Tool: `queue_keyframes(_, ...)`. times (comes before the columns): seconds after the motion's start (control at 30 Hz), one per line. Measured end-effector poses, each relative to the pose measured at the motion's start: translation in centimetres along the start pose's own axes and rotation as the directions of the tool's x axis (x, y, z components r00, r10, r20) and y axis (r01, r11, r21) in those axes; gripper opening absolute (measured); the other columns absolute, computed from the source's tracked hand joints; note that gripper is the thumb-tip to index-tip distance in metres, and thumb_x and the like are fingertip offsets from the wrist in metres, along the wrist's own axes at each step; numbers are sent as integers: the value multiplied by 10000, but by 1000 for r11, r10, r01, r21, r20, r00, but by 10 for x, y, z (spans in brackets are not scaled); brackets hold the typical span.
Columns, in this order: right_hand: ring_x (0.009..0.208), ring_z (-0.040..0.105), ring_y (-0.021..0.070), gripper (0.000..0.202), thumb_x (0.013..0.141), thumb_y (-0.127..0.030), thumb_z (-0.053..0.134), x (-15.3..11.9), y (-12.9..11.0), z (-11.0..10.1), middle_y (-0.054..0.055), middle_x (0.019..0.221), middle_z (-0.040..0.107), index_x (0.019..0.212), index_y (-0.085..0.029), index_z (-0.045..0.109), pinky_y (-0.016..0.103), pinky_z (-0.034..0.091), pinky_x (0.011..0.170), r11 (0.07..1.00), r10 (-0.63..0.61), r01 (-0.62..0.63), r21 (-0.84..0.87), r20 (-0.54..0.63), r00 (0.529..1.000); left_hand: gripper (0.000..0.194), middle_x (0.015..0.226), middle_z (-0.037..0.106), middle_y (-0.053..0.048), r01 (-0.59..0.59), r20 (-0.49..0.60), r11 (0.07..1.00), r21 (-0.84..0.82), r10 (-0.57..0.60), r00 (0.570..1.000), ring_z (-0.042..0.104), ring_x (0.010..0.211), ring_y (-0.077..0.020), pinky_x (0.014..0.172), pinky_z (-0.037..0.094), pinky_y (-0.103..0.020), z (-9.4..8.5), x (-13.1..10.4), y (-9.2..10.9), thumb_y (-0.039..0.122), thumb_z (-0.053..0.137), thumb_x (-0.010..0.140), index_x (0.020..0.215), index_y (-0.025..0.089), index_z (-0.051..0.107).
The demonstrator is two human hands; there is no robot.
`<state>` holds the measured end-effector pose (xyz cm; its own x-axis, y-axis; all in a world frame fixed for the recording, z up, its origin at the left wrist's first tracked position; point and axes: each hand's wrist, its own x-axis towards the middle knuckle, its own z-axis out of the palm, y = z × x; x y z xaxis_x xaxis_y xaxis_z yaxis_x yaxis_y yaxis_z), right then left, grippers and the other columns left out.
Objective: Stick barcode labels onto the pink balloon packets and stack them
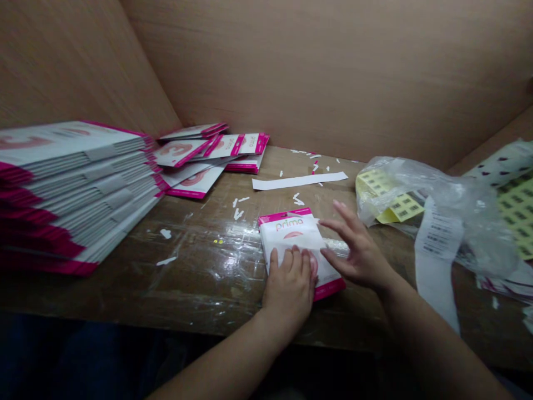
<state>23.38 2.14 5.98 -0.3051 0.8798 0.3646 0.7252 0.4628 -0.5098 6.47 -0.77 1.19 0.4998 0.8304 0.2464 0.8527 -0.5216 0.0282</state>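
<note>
Bench (200, 294): brown. Packet (293, 236) near the front edge: white, 2 magenta end bands, multicoloured lettering. Stack (91, 180) at the left edge: white, magenta borders, reddish numeral 3. Label sheets (516, 214) near the right edge: yellow, dark printed grid. Label strip (437, 244): white, black barcodes.

- One pink-and-white packet (298, 238)
- One left hand (289, 280) on the packet, one right hand (356, 247) beside it — two in all
- One tall stack (106, 186), left of the packet
- One messy pile (183, 153), behind-left of it
- One paper strip (300, 181) behind it
- Right of it — one plastic bag (478, 230), one barcode strip (436, 247), two yellow label pieces (403, 208)
</note>
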Motion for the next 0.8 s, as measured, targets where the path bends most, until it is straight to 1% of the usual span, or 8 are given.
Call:
queue_keyframes(0.07, 1126, 510, 259, 262, 742, -318, 642, 15, -1, -6, 111, 1188, 563, 973, -202, 601, 441, 401, 958, 972, 89, -73, 222, -66, 994, 387, 1204, 580, -174, 2, -26, 1000, 27, -1, 1000, 498, 1127, -309, 975, 338, -537, 2, -1, 0, 276, 397, 885, 1198, 104, 547)
queue_keyframes(0.1, 946, 597, 217, 231, 721, -346, 672, 22, 0, -5, 83, 1002, 636, 878, -198, 591, 386, 478, 842, 907, 174, -158, 390, -7, 985, 384, 1203, 581, -172, 4, -36, 999, 40, -2, 999, 499, 1123, -304, 975, 339, -528, 3, -2, 0, 272, 403, 883, 1197, 103, 547)
queue_keyframes(0.13, 759, 620, 173, 254, 691, -380, 699, 29, 3, -1, 44, 820, 649, 797, -192, 565, 322, 511, 696, 793, 256, -278, 543, 117, 959, 384, 1200, 582, -172, 6, -45, 999, 51, -3, 999, 502, 1116, -299, 974, 340, -518, 4, -2, 1, 267, 404, 883, 1198, 99, 544)
queue_keyframes(0.2, 487, 543, 106, 361, 611, -433, 749, 39, 12, 11, -24, 572, 580, 690, -183, 500, 218, 435, 450, 509, 348, -543, 668, 417, 840, 382, 1194, 584, -174, -1, -59, 998, 57, 5, 998, 508, 1102, -294, 976, 334, -508, 6, -3, 1, 256, 391, 888, 1200, 92, 540)
queue_keyframes(0.27, 355, 454, 74, 423, 544, -436, 788, 44, 20, 25, -57, 457, 524, 649, -180, 468, 177, 325, 336, 366, 390, -704, 608, 587, 709, 372, 1171, 596, -166, -13, -64, 999, 37, 16, 998, 510, 1097, -295, 977, 325, -511, 6, -3, 2, 251, 376, 895, 1187, 100, 549)
queue_keyframes(0.33, 306, 422, 70, 427, 520, -394, 811, 47, 25, 35, -63, 405, 510, 644, -179, 464, 168, 278, 293, 376, 456, -751, 543, 597, 660, 366, 1142, 609, -157, -10, -65, 1000, 12, 11, 998, 510, 1092, -294, 977, 323, -510, 6, -3, 2, 247, 369, 896, 1174, 102, 558)
queue_keyframes(0.53, 308, 413, 64, 323, 557, -215, 787, 45, 24, 40, -72, 365, 501, 626, -173, 475, 159, 277, 289, 486, 571, -733, 477, 462, 679, 367, 1101, 620, -160, 45, -127, 999, 16, -42, 991, 502, 1083, -304, 936, 358, -488, 4, -4, 4, 254, 434, 865, 1158, 86, 577)
queue_keyframes(0.8, 318, 407, 61, 274, 586, -146, 760, 46, 24, 40, -85, 385, 489, 630, -169, 491, 169, 280, 316, 537, 589, -742, 403, 451, 671, 354, 1156, 613, -161, 12, -138, 999, 30, -8, 990, 514, 1085, -321, 866, 383, -495, 5, -8, 4, 197, 435, 851, 1168, 134, 581)
